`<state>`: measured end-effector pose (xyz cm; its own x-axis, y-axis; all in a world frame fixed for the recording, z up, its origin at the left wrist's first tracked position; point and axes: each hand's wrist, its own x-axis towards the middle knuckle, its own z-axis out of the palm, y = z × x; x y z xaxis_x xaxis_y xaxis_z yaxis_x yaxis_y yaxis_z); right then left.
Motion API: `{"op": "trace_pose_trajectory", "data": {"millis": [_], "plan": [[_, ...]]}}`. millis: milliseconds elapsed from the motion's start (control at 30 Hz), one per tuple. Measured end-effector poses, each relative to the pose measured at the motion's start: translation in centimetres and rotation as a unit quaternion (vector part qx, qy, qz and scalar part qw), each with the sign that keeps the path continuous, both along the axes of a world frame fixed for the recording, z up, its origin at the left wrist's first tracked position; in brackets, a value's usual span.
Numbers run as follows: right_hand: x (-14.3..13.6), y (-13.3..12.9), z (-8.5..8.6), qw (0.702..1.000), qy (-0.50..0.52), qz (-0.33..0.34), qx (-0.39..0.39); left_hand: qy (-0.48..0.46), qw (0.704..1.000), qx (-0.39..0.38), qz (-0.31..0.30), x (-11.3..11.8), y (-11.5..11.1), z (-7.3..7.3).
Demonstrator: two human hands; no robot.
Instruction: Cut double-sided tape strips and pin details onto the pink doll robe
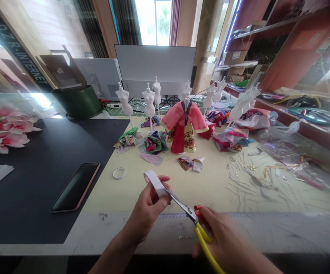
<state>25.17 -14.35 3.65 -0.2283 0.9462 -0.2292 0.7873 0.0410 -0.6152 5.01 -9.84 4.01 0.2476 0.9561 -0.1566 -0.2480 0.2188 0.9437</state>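
Far left: pink flowers point(9, 131) at the edge of a dark mat point(33, 224), phone point(76, 187) lying on the mat, screen dark. Next, white ring point(119, 173) flat on the pale yellow part of the table point(108, 196). Left hand point(148, 207) is up over the table, fingers pinching the tape roll point(154, 182), which is tilted. Scissors point(192, 215) slant down-right from the roll, blade tips right at it, near the left thumb. Behind: mannequin in pink jacket and red skirt point(183, 127), fabric scraps point(185, 163) in front of it. Right hand point(220, 232) has fingers wrapped on the yellow scissor handles, small red piece point(198, 210) at the fingertips. Far right: loose chains point(236, 177), then clear plastic bags point(285, 152).
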Motion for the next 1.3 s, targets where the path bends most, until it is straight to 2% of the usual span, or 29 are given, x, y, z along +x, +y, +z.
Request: {"op": "trace_pose_trajectory", "data": {"millis": [367,600,967,1300], "plan": [[0.0,-0.1,-0.7,1.0,0.022,-0.02,0.002,-0.002,1.0,-0.004,-0.006,0.0,0.1,-0.1],[0.0,-0.3,-1.2,1.0,0.017,-0.02,0.009,-0.005,1.0,0.006,-0.001,0.0,0.2,-0.6],[0.1,0.0,-0.8,1.0,-0.007,-0.005,0.0,0.0,1.0,0.017,0.002,0.0,0.2,-1.1],[0.0,-0.1,-1.1,1.0,-0.005,-0.005,0.007,0.008,1.0,0.015,-0.003,0.0,0.2,-1.1]]}}
